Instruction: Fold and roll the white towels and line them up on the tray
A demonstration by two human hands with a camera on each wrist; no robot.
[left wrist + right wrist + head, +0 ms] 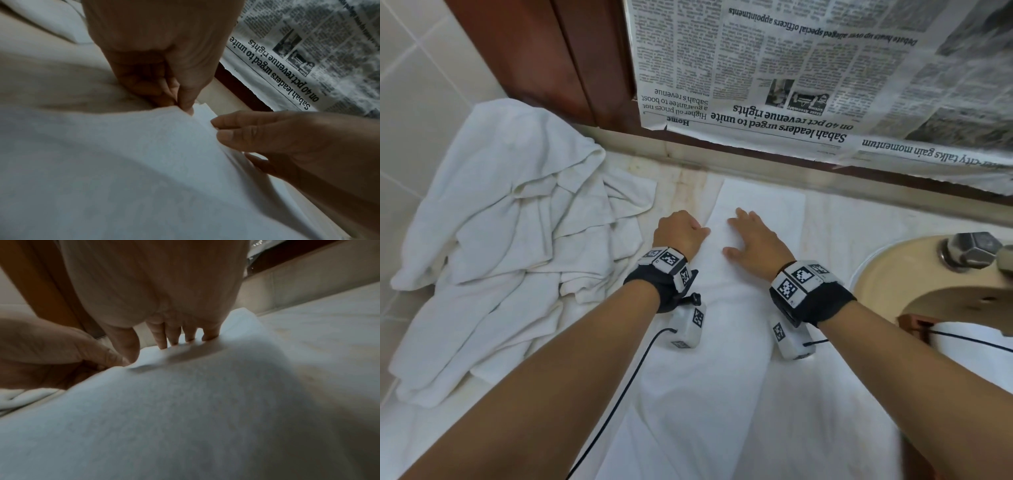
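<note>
A long white towel [736,308], folded into a narrow strip, lies on the counter and runs from the near edge toward the back wall. My left hand [697,229] pinches its left edge near the far end; the left wrist view shows thumb and fingers [185,104] closed on the hem. My right hand [743,233] lies flat on top of the towel just to the right, with its fingers [174,337] straight and pressing the cloth down. The two hands are nearly touching.
A heap of crumpled white towels [517,240] covers the counter's left side. A beige sink [914,281] with a metal tap [969,253] is at the right, and a reddish-brown object [914,322] sits at its near edge. Newspaper [808,75] hangs on the back wall.
</note>
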